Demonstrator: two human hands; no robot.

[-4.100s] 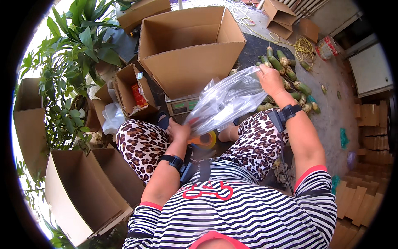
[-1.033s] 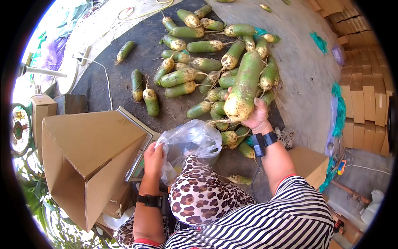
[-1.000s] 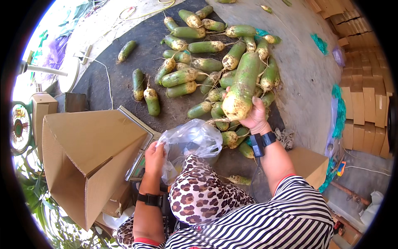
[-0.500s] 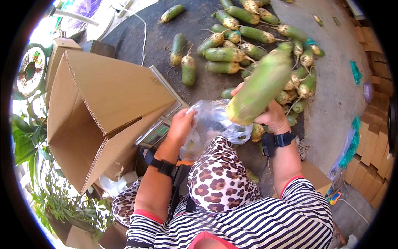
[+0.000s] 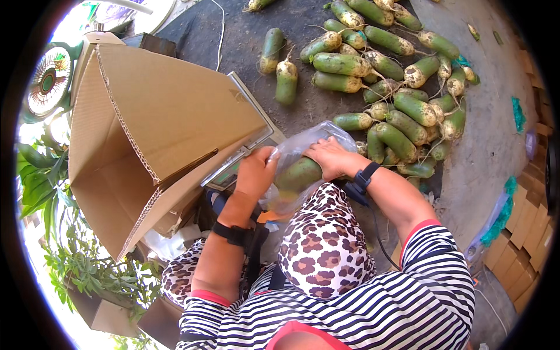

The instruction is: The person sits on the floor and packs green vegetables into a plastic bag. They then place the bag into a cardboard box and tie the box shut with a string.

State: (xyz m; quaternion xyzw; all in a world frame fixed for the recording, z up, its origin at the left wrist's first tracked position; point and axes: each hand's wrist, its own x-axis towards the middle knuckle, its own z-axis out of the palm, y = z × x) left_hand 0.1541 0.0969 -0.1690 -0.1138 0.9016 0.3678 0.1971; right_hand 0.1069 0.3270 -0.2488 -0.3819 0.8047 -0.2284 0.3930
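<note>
My left hand (image 5: 260,174) grips the edge of a clear plastic bag (image 5: 341,129) at the middle of the view, beside the scale's metal rim (image 5: 217,178). Inside the bag lies a large green radish (image 5: 297,177); my right hand (image 5: 328,156) is closed over its upper end, within the bag's mouth. My patterned knee (image 5: 324,245) is just below the bag. An open cardboard box (image 5: 169,111) lies tilted left of my hands, over the scale. Many green radishes with pale root ends (image 5: 411,108) are heaped on the dark sheet (image 5: 198,44) beyond and to the right.
A fan (image 5: 49,81) and leafy plants (image 5: 38,181) stand at the far left, with more open boxes (image 5: 111,315) below them. Stacked cardboard (image 5: 519,233) lines the far right. A white cord (image 5: 221,41) crosses the sheet. Concrete floor (image 5: 472,157) lies right of the pile.
My right hand has brought the large radish down from above the pile into the bag. My left hand still holds the bag. The view has shifted, placing the pile higher and farther right.
</note>
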